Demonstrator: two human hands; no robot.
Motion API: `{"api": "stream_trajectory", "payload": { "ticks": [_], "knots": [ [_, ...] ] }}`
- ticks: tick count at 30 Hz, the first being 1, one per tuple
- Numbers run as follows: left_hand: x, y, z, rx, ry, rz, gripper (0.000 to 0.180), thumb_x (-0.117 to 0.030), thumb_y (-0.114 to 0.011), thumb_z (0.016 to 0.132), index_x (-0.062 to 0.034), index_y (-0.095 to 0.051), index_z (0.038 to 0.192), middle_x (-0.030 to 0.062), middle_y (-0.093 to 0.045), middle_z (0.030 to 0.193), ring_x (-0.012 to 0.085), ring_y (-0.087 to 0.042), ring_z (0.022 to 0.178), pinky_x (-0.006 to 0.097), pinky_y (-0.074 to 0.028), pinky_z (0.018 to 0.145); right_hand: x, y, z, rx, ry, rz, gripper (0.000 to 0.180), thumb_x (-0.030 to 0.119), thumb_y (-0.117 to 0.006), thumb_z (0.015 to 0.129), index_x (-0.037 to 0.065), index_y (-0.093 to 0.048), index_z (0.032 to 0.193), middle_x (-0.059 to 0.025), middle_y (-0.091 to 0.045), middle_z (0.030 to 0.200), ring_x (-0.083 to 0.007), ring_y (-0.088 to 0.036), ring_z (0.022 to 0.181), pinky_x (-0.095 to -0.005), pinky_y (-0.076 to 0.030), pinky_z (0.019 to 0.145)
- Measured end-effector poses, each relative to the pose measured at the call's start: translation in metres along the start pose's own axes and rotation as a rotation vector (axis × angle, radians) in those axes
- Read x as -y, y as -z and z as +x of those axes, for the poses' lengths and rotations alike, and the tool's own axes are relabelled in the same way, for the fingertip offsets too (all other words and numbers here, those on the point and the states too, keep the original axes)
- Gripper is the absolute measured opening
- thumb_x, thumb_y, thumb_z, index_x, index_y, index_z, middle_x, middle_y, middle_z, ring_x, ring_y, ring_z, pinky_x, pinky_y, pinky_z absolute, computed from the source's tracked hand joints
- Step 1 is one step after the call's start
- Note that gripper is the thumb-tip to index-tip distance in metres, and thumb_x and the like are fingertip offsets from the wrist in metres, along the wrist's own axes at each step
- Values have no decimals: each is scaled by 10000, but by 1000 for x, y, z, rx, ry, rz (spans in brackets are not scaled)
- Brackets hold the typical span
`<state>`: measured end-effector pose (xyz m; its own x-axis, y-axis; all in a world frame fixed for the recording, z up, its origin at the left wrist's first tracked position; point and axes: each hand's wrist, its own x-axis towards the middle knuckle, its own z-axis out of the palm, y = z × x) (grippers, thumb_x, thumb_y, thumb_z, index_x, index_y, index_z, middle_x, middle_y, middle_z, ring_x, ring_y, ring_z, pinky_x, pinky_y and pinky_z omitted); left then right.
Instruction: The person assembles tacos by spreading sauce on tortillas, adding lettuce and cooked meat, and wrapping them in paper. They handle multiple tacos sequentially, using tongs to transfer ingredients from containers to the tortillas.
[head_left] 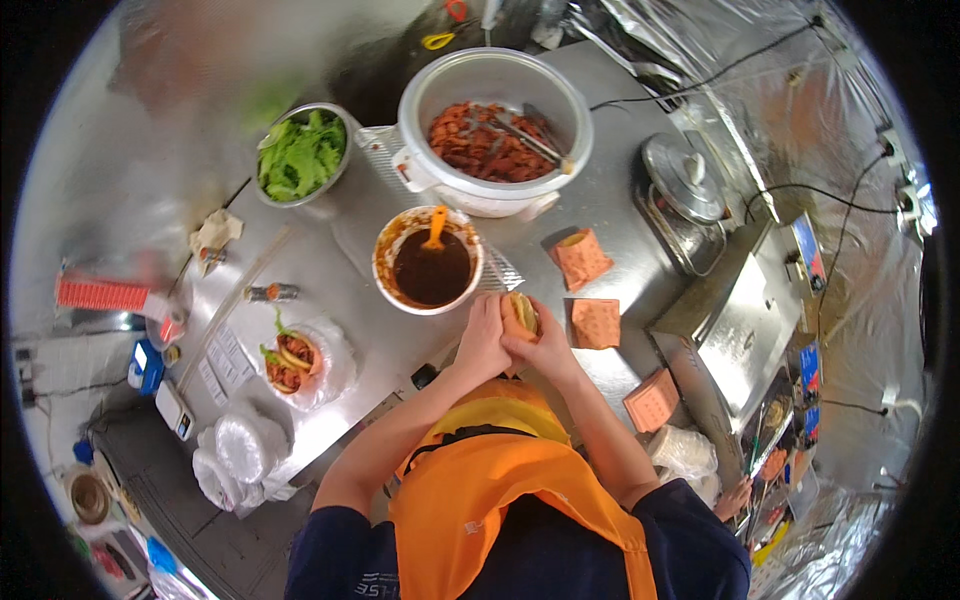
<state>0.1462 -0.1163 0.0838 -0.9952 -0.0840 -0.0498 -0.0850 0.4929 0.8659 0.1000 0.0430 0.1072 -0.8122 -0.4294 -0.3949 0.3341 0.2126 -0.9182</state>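
Between my two hands, near the front edge of the metal table, is a split bread bun (520, 314). My left hand (484, 338) is closed against its left side, and my right hand (545, 345) grips it from the right with the thumb across the front. What the bun holds inside is too small to tell. Just beyond my left hand stands a white bowl of dark brown sauce (433, 270) with an orange-handled brush or spatula (435, 228) in it. Right of my hands lie an orange paper pouch with bread inside (580, 260) and a flat orange paper pouch (596, 323).
A large white pot of chopped reddish meat (410, 110) with tongs (530, 140) stands at the back. Further left are a lettuce bowl (345, 165) and a filled wrap (290, 365) on plastic. A lidded metal pan (685, 175), steel appliance (750, 330) and stacked pouches (652, 400) are right.
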Motion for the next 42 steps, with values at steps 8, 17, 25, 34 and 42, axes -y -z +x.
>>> {"api": "stream_trajectory", "payload": {
  "ticks": [8,17,25,34,42],
  "knots": [
    [8,-103,84,-70,82,488,1093,-213,-952,700,104,-289,1508,310,-411,1476,534,-362,1431,565,-433,1121,-56,83,67,-414,-110,-569,664,129,-792,924,-72,-490,1480,-171,-680,1214,-235,-704,972,-373,-582,828],
    [-9,39,-79,201,230,41,220,-243,-639,1047,-65,-764,1083,98,-775,844,291,-760,759,378,-587,681,36,22,18,-260,298,-398,210,130,-723,1003,-13,-723,1157,-106,-729,839,-176,-693,738,-314,-559,711],
    [21,172,-228,-569,221,217,506,-9,-481,1048,-48,-426,1550,214,-692,1302,376,-693,1187,434,-543,1028,90,-180,1,408,638,-203,306,66,-777,940,40,-711,1237,-112,-770,998,-194,-763,849,-305,-594,714],
    [168,387,-427,-875,459,137,296,17,-575,1008,4,-694,1278,190,-762,1182,314,-733,1139,383,-583,945,89,-422,-61,774,787,-463,240,93,-672,1007,19,-697,1234,-168,-762,1065,-313,-752,978,-371,-583,859],
    [419,538,-426,-688,460,654,396,-40,-581,919,-35,-640,1311,182,-721,1171,388,-669,1111,478,-546,949,-13,-642,-46,777,738,-681,269,164,-601,1042,18,-646,1264,-194,-733,1057,-393,-720,938,-480,-569,801]
  ]
}}
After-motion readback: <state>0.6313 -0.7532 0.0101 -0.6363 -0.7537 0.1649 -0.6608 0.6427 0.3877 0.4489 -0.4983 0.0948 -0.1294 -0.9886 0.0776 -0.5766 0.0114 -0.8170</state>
